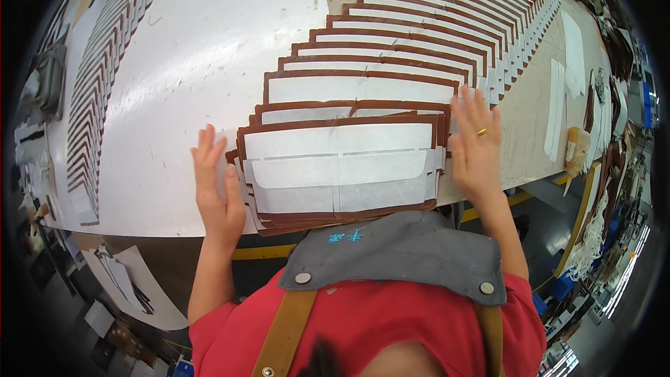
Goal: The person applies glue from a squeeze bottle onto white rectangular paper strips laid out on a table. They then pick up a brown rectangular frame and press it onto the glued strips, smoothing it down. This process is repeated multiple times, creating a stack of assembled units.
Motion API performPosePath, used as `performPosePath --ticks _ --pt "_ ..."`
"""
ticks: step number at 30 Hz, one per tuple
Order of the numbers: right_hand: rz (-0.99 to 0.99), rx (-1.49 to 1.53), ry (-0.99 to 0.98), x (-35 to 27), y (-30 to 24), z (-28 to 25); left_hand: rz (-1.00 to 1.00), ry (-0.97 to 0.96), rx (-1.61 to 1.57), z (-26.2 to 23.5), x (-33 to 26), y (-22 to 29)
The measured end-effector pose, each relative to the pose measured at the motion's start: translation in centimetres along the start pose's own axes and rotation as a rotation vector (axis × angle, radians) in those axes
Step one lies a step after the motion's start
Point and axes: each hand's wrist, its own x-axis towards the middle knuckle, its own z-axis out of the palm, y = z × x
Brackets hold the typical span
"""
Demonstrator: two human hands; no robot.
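Note:
A stack of flat brown leather pieces with white lining (340,167) lies at the near edge of the white table (209,63). My left hand (215,188) is flat with fingers apart against the stack's left edge. My right hand (474,146), wearing a ring, presses flat against the stack's right edge. Neither hand holds anything. Behind the stack, a long overlapping row of the same pieces (419,35) runs away to the far right.
A second overlapping row of pieces (98,84) curves along the table's left side. White strips (558,108) and a small bottle (577,150) lie at the right. My grey apron bib (398,251) is at the table's edge.

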Motion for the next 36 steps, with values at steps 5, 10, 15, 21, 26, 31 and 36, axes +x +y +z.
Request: performPosePath --ticks 5,10,15,21,26,31,36 --pt "-0.194 0.419 0.103 4.8 -4.5 -0.2 0.039 0.026 0.014 0.7 0.6 1.0" --pt "-0.318 0.525 0.067 7.5 -8.2 1.0 0.037 0.048 0.006 0.5 0.3 1.1" --pt "-0.256 0.608 0.013 8.2 -8.5 1.5 -0.079 0.059 -0.066 0.7 -0.1 0.8" --pt "-0.277 0.667 -0.018 8.4 -8.4 1.1 -0.139 0.045 0.048 0.7 0.2 1.3" --pt "-0.348 0.742 0.035 7.9 -8.3 -0.6 -0.296 0.031 -0.254 0.3 1.1 2.1" --pt "-0.237 0.681 -0.326 8.4 -5.1 -3.1 -0.393 0.105 -0.742 -0.5 2.9 1.5" --pt "-0.019 0.913 -0.48 12.9 -0.3 -3.2 -0.292 0.188 -0.707 -0.8 9.3 -0.4"
